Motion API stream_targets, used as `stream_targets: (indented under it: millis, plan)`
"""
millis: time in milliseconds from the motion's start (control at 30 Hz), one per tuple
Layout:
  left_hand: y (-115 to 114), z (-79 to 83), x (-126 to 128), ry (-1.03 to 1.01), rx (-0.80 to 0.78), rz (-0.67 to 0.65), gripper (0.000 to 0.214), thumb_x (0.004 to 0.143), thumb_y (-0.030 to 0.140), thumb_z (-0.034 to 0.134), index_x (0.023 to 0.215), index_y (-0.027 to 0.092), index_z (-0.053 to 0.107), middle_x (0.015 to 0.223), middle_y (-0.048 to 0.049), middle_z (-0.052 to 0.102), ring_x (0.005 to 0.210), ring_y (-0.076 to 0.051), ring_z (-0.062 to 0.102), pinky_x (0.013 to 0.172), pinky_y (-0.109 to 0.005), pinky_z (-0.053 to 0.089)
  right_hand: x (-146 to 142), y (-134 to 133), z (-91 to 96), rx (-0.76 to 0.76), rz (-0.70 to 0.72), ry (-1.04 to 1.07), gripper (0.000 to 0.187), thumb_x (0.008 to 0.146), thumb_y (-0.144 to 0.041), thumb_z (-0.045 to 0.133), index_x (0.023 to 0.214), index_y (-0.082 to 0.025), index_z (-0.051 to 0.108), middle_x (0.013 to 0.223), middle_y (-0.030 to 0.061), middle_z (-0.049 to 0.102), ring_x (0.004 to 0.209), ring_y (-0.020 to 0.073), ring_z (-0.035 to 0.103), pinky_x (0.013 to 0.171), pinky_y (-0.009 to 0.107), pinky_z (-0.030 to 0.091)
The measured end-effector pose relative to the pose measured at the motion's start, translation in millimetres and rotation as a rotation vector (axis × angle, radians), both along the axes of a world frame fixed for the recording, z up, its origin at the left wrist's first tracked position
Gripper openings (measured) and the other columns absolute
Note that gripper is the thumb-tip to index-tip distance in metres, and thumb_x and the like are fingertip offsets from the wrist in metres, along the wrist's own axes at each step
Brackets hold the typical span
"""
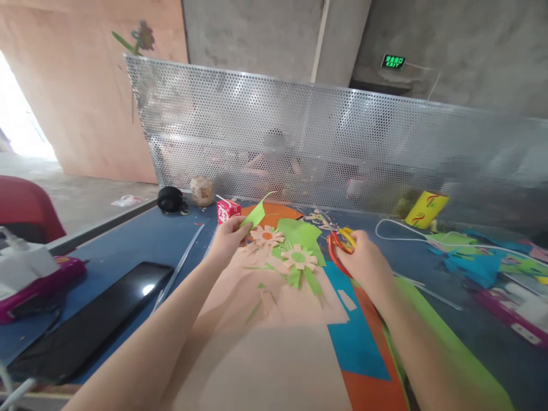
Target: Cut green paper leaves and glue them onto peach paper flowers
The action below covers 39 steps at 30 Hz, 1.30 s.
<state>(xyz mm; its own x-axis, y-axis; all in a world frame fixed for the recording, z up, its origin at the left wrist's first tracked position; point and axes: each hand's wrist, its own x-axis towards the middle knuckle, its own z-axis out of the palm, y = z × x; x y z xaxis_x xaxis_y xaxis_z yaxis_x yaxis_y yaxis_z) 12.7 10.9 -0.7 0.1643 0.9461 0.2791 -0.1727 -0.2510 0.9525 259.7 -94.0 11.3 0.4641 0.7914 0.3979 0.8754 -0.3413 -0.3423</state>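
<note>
My left hand pinches a pointed strip of green paper and holds it up above the table. My right hand is closed round the red and yellow handles of a pair of scissors. Between the hands lie two peach paper flowers with green leaves, on a peach sheet. Blue, orange and green sheets lie under my right forearm.
A perforated metal screen closes the far side of the blue table. A black tablet and a pink and white device lie left. A small red carton, a black object, a yellow packet, white cable and paper scraps lie around.
</note>
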Motion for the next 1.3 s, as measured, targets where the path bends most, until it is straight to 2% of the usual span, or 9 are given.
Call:
stream_targets:
  millis: [67, 133, 267, 367, 467, 600, 833, 1000, 1300]
  plan:
    - [-1, 1.3, 0, -0.019, 0.004, 0.017, 0.030, 0.059, 0.033, 0.065, 0.079, 0.012, 0.056, 0.053, 0.0042, 0.050, 0.042, -0.004, 0.039, 0.039, -0.017, 0.029, 2, 0, 3.0, 0.078, 0.027, 0.033, 0.044, 0.071, -0.047, 0.047, 0.102, -0.016, 0.041, 0.090, 0.0122, 0.062, 0.082, 0.0260, 0.059, 0.059, 0.028, 0.040]
    - [-2, 1.3, 0, -0.025, 0.018, 0.016, 0.028, 0.061, 0.032, 0.065, 0.079, 0.013, 0.056, 0.054, 0.0039, 0.051, 0.042, -0.003, 0.039, 0.040, -0.017, 0.029, 0, -1, 4.1, 0.099, 0.123, 0.119, 0.050, 0.070, -0.051, 0.048, 0.106, -0.017, 0.037, 0.095, 0.0119, 0.060, 0.086, 0.0255, 0.059, 0.062, 0.029, 0.042]
    - [-1, -1.0, 2, -0.016, 0.025, -0.032, 0.022, 0.063, 0.031, 0.064, 0.075, 0.015, 0.055, 0.052, 0.0043, 0.050, 0.041, -0.003, 0.039, 0.040, -0.017, 0.029, -16, -6, 0.6, -0.027, 0.388, 0.255, 0.049, 0.071, -0.049, 0.049, 0.108, -0.021, 0.035, 0.101, 0.0099, 0.058, 0.093, 0.0238, 0.057, 0.069, 0.029, 0.042]
    - [-3, -2.7, 4, 0.047, 0.010, -0.110, 0.021, 0.064, 0.031, 0.064, 0.075, 0.016, 0.055, 0.052, 0.0047, 0.050, 0.040, -0.003, 0.038, 0.039, -0.017, 0.029, -34, -13, -2.8, -0.116, 0.461, 0.251, 0.045, 0.071, -0.049, 0.051, 0.104, -0.022, 0.038, 0.104, 0.0091, 0.057, 0.091, 0.0239, 0.057, 0.067, 0.028, 0.041]
    - [-7, -2.9, 5, 0.114, 0.005, -0.161, 0.020, 0.066, 0.031, 0.063, 0.076, 0.016, 0.055, 0.051, 0.0047, 0.048, 0.041, -0.003, 0.040, 0.041, -0.017, 0.031, -44, -18, -3.4, -0.147, 0.470, 0.223, 0.041, 0.073, -0.050, 0.048, 0.101, -0.022, 0.039, 0.094, 0.0078, 0.061, 0.083, 0.0222, 0.059, 0.060, 0.025, 0.040]
    - [-12, -1.5, 8, 0.160, -0.006, -0.163, 0.020, 0.068, 0.031, 0.061, 0.076, 0.014, 0.055, 0.049, 0.0051, 0.045, 0.041, -0.003, 0.039, 0.041, -0.017, 0.031, -47, -19, -2.6, -0.196, 0.484, 0.260, 0.038, 0.074, -0.049, 0.046, 0.098, -0.021, 0.039, 0.074, 0.0032, 0.061, 0.066, 0.0189, 0.059, 0.053, 0.024, 0.037]
    - [-10, -3.5, 10, 0.173, 0.027, -0.211, 0.020, 0.067, 0.033, 0.061, 0.073, 0.014, 0.055, 0.047, 0.0050, 0.043, 0.041, -0.003, 0.038, 0.041, -0.017, 0.029, -46, -19, -4.7, -0.201, 0.541, 0.327, 0.032, 0.077, -0.049, 0.043, 0.092, -0.021, 0.037, 0.064, -0.0008, 0.057, 0.059, 0.0162, 0.056, 0.051, 0.023, 0.036]
    - [-7, -6.6, 10, 0.179, 0.061, -0.227, 0.019, 0.068, 0.033, 0.060, 0.072, 0.015, 0.055, 0.049, 0.0040, 0.043, 0.042, -0.004, 0.038, 0.041, -0.018, 0.030, -45, -20, -3.5, -0.217, 0.535, 0.335, 0.034, 0.076, -0.049, 0.044, 0.093, -0.021, 0.037, 0.061, -0.0022, 0.056, 0.055, 0.0153, 0.054, 0.048, 0.022, 0.034]
    - [-6, -8.7, 10, 0.182, 0.044, -0.234, 0.019, 0.067, 0.034, 0.062, 0.070, 0.016, 0.056, 0.050, 0.0035, 0.045, 0.042, -0.004, 0.038, 0.041, -0.018, 0.030, -44, -18, -4.5, -0.256, 0.479, 0.278, 0.036, 0.075, -0.052, 0.044, 0.092, -0.021, 0.038, 0.069, 0.0012, 0.059, 0.060, 0.0173, 0.056, 0.051, 0.023, 0.033]
